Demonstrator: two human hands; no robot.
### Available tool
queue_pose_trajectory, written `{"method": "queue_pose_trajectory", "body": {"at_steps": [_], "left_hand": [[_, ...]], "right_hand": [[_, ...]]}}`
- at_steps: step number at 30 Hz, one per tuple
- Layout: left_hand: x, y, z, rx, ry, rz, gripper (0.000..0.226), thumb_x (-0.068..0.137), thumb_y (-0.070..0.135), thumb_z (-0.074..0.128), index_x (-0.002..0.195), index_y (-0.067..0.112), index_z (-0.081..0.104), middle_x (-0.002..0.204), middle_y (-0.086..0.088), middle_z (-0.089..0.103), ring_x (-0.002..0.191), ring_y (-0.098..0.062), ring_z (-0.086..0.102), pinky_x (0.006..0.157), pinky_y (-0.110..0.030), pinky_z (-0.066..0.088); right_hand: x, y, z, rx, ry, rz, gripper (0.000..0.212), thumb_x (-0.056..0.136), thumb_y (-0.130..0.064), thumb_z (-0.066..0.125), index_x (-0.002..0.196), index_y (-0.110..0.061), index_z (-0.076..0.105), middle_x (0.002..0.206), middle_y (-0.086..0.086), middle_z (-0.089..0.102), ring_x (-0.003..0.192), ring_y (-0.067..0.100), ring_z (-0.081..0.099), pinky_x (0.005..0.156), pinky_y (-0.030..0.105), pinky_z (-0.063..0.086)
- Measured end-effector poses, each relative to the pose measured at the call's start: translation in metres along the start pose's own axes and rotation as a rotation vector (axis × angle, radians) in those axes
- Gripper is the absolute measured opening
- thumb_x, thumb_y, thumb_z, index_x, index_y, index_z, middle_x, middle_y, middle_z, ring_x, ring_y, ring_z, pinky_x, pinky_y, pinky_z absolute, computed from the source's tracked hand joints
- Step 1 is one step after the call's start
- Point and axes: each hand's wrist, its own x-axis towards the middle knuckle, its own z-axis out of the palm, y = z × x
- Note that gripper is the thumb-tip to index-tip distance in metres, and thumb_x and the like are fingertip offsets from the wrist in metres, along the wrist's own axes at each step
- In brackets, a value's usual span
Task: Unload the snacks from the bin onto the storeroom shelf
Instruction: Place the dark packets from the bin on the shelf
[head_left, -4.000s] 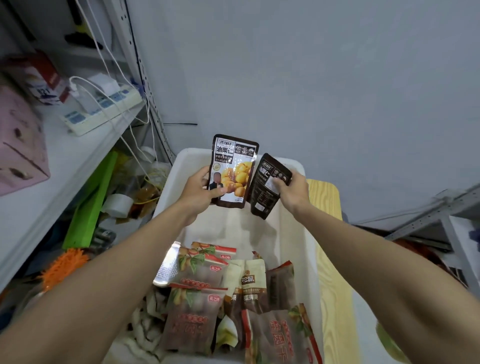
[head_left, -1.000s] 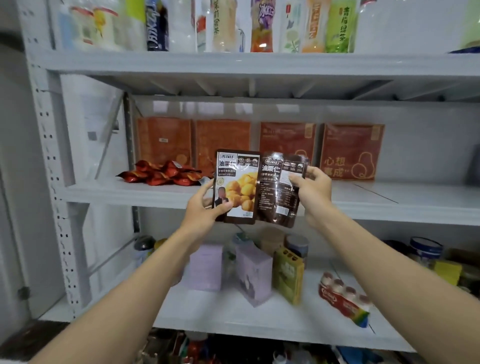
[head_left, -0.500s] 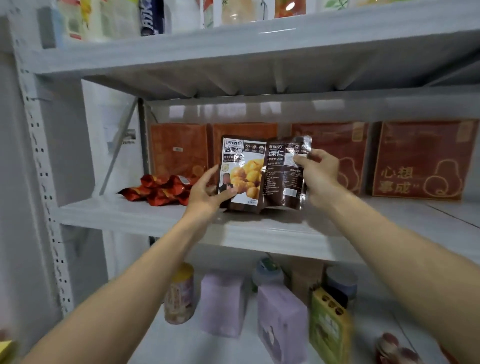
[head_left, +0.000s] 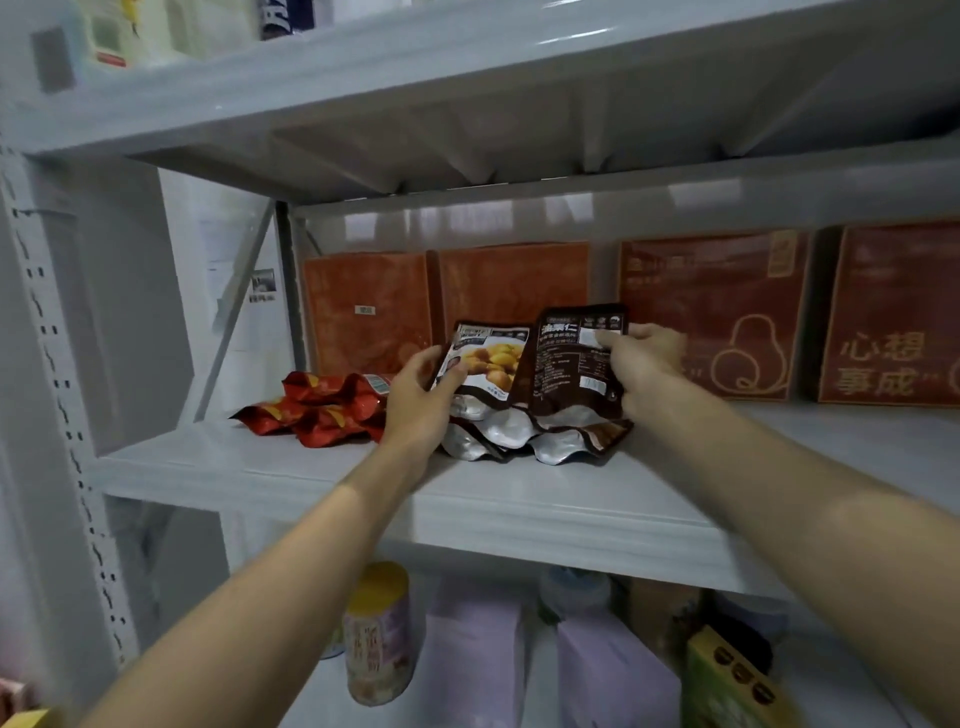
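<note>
My left hand (head_left: 415, 397) grips a chestnut snack pouch (head_left: 488, 361) with yellow kernels on its front. My right hand (head_left: 641, 366) pinches a second dark pouch (head_left: 569, 358) by its upper right corner, back side toward me. Both pouches stand leaning on the middle shelf (head_left: 519, 499), on top of other silver-bottomed pouches (head_left: 519, 431) lying there. The bin is out of view.
Red snack packets (head_left: 322, 410) lie left of my left hand. Several orange-red boxes (head_left: 711, 317) line the shelf's back wall. The upper shelf (head_left: 467, 88) hangs close overhead. Purple boxes (head_left: 608, 675), a can (head_left: 376, 629) and a yellow box (head_left: 727, 680) fill the lower shelf.
Both hands have moved forward and down, bringing the two pouches from in front of the shelf onto the pouches lying on it. The camera has moved closer.
</note>
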Motion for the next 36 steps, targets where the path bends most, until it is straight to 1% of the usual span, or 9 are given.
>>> {"method": "queue_pose_trajectory", "body": {"at_steps": [5, 11, 15, 19, 23, 25, 29, 33, 36], "left_hand": [[0.011, -0.014, -0.002, 0.115, -0.03, 0.061, 0.033, 0.093, 0.035, 0.065, 0.123, 0.02, 0.067, 0.118, 0.005, 0.069, 0.113, -0.011, 0.06, 0.102, -0.038, 0.048], [0.014, -0.018, 0.0, 0.145, -0.062, 0.051, 0.033, 0.091, 0.039, 0.067, 0.117, 0.019, 0.072, 0.114, 0.005, 0.071, 0.112, -0.011, 0.061, 0.098, -0.028, 0.047], [0.01, -0.015, 0.0, 0.165, -0.072, 0.063, 0.046, 0.085, 0.049, 0.07, 0.122, 0.021, 0.07, 0.121, 0.005, 0.068, 0.116, -0.011, 0.058, 0.103, -0.03, 0.045], [0.009, -0.014, 0.001, 0.181, -0.12, 0.022, 0.064, 0.074, 0.06, 0.076, 0.126, 0.024, 0.067, 0.126, 0.005, 0.065, 0.121, -0.013, 0.056, 0.105, -0.032, 0.043], [0.005, -0.013, 0.004, 0.195, -0.181, 0.023, 0.067, 0.074, 0.047, 0.082, 0.132, 0.022, 0.06, 0.105, 0.022, 0.056, 0.097, 0.003, 0.051, 0.079, -0.008, 0.034], [0.005, -0.015, 0.005, 0.178, -0.185, 0.03, 0.067, 0.074, 0.043, 0.083, 0.133, 0.022, 0.06, 0.095, 0.029, 0.051, 0.085, 0.011, 0.047, 0.07, -0.002, 0.03], [0.004, -0.014, 0.004, 0.176, -0.182, 0.044, 0.068, 0.073, 0.044, 0.083, 0.133, 0.022, 0.06, 0.101, 0.024, 0.052, 0.094, 0.005, 0.048, 0.073, -0.005, 0.03], [0.003, -0.014, 0.003, 0.196, -0.213, 0.042, 0.045, 0.074, 0.04, 0.084, 0.113, 0.033, 0.061, 0.089, 0.037, 0.048, 0.073, 0.029, 0.047, 0.062, 0.004, 0.033], [0.004, -0.014, 0.002, 0.194, -0.214, 0.046, 0.04, 0.074, 0.037, 0.084, 0.104, 0.035, 0.059, 0.087, 0.036, 0.049, 0.07, 0.033, 0.046, 0.06, 0.007, 0.034]], "right_hand": [[0.015, 0.028, 0.005, -0.116, 0.042, 0.018, 0.005, 0.083, -0.006, 0.071, 0.087, -0.008, 0.069, 0.084, 0.009, 0.071, 0.072, 0.024, 0.068, 0.072, 0.034, 0.059], [0.016, 0.038, 0.005, -0.205, 0.05, -0.023, 0.009, 0.078, -0.016, 0.071, 0.079, -0.008, 0.067, 0.071, 0.003, 0.068, 0.061, 0.016, 0.062, 0.048, 0.019, 0.042], [0.017, 0.042, 0.004, -0.262, 0.014, -0.019, 0.025, 0.074, -0.027, 0.078, 0.083, -0.008, 0.066, 0.073, 0.004, 0.07, 0.073, 0.021, 0.067, 0.063, 0.027, 0.05], [0.015, 0.047, 0.003, -0.333, -0.032, 0.005, 0.048, 0.064, -0.034, 0.081, 0.1, -0.008, 0.065, 0.097, 0.005, 0.071, 0.093, 0.025, 0.067, 0.086, 0.039, 0.055], [0.013, 0.049, 0.002, -0.354, -0.076, 0.004, 0.034, 0.068, -0.027, 0.081, 0.092, -0.008, 0.067, 0.094, 0.008, 0.072, 0.092, 0.026, 0.067, 0.089, 0.044, 0.055], [0.012, 0.047, 0.001, -0.362, -0.088, -0.009, 0.042, 0.066, -0.029, 0.083, 0.101, -0.012, 0.066, 0.102, 0.005, 0.07, 0.1, 0.026, 0.065, 0.093, 0.043, 0.053], [0.007, 0.044, 0.001, -0.381, -0.142, -0.108, 0.068, 0.07, -0.027, 0.086, 0.13, -0.015, 0.056, 0.119, 0.0, 0.059, 0.113, 0.02, 0.057, 0.101, 0.035, 0.046], [0.004, 0.041, 0.001, -0.327, -0.268, -0.242, 0.062, 0.071, -0.02, 0.088, 0.124, -0.018, 0.057, 0.116, -0.002, 0.064, 0.11, 0.015, 0.06, 0.096, 0.028, 0.047], [0.004, 0.039, 0.001, -0.359, -0.303, -0.283, 0.066, 0.07, -0.024, 0.089, 0.128, -0.017, 0.057, 0.113, -0.001, 0.068, 0.107, 0.013, 0.062, 0.094, 0.026, 0.045]]}}
